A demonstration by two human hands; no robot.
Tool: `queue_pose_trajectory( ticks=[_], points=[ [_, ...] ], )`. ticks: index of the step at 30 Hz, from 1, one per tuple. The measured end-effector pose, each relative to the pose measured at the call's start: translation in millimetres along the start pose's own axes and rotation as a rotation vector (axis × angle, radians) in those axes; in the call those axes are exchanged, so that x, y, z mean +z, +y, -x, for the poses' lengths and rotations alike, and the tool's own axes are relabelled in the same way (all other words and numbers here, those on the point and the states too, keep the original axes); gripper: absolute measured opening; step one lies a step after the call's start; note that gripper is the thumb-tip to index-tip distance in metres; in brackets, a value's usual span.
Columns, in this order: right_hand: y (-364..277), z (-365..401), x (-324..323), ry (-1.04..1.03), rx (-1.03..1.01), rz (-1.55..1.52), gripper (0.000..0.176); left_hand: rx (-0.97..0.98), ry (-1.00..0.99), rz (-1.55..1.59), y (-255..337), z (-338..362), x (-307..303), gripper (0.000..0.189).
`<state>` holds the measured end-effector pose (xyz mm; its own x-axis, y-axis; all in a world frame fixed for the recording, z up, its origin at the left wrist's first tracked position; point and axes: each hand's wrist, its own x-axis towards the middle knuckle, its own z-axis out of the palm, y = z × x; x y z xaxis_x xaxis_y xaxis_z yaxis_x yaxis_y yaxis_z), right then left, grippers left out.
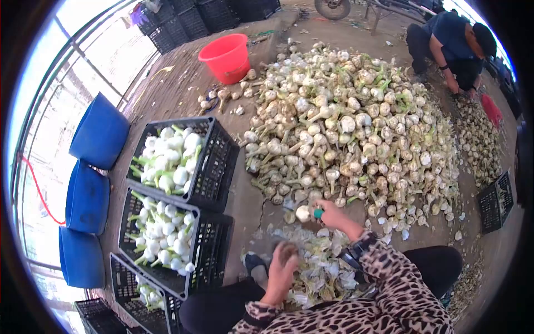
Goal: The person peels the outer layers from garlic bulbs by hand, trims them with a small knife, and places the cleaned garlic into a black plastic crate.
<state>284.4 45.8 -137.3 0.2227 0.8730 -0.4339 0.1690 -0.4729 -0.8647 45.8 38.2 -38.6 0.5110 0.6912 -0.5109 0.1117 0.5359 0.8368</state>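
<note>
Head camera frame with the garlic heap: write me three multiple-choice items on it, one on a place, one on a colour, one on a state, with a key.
1. Where do the black crates of white garlic stand?
A. left of the garlic heap in the picture
B. on top of the heap
C. behind the person at the far right

2. What colour is the bucket beyond the heap?
A. blue
B. red
C. white

3. What is the right hand doing?
A. lying flat and empty on the floor
B. gripping a green-handled tool next to a garlic bulb
C. lifting a crate

Key:
1 A: the crates line the heap's left side.
2 B: the bucket is plainly red.
3 B: the green handle shows in the closed fist, right beside the bulb.
</note>
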Motion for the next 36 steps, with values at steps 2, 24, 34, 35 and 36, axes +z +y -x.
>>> queue_pose_trajectory(
  ticks=[2,24,34,35,36],
  points=[
    [-42,50,2,-0.224,-0.052,-0.150,0.025,-0.041,0.077,0.117,0,2,1,0.051],
    [-90,182,75,0.160,-0.238,-0.292,0.029,0.538,-0.152,0.037,9,65,1,0.057],
    [-102,195,64,-0.023,-0.392,-0.398,0.023,0.239,-0.193,0.205,22,74,-6,0.029],
    [-105,198,61,-0.052,-0.366,-0.381,0.023,0.218,-0.197,0.243,21,73,-6,0.028],
    [-109,201,57,-0.081,-0.340,-0.362,0.024,0.197,-0.201,0.281,21,72,-6,0.029]
  ],
)
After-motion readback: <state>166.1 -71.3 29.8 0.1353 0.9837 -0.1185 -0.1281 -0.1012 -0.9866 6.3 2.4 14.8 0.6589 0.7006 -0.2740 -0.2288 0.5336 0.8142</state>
